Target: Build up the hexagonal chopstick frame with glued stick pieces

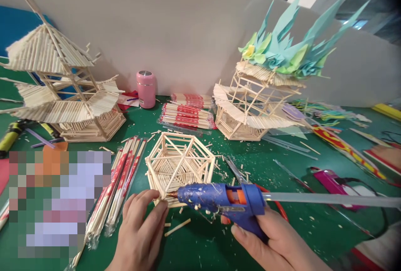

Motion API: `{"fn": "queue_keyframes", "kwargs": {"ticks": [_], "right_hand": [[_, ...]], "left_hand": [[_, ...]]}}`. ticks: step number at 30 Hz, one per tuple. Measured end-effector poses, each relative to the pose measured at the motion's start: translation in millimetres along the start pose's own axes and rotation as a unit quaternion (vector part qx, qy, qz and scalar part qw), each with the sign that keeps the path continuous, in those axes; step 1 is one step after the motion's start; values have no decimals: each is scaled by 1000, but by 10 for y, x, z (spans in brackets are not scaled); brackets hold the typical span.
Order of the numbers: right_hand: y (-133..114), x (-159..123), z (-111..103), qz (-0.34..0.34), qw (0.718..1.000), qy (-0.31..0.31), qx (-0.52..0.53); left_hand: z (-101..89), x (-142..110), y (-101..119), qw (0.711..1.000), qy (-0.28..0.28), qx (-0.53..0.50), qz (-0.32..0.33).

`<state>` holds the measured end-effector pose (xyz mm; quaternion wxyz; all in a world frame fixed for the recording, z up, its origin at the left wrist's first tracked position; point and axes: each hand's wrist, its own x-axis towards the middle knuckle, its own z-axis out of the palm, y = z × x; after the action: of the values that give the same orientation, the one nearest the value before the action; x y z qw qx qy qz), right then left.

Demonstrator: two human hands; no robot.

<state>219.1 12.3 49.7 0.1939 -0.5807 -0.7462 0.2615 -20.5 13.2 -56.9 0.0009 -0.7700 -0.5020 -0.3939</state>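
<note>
My left hand [139, 223] pinches the hexagonal stick frame's [178, 172] near-left corner; my right hand [278, 239] clasps the blue hot-glue gun [203, 196], lying crosswise; its nozzle [173, 194] meets that corner.

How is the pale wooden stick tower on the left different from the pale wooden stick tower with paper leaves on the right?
The left tower has a pointed roof of sticks, but the right tower is topped with spiky teal and green paper leaves.
The left tower's top is plain wood, while the right tower's has a yellow paper piece too.
Both have open stick frames and a sloping lower roof.
</note>
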Motion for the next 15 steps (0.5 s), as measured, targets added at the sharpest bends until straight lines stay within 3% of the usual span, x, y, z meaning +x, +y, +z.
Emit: {"fn": "queue_keyframes", "kwargs": {"ticks": [15], "right_hand": [[18,17,-1,0,1000,0,-22]], "left_hand": [[0,25,3,1000,4,3,8]]}}
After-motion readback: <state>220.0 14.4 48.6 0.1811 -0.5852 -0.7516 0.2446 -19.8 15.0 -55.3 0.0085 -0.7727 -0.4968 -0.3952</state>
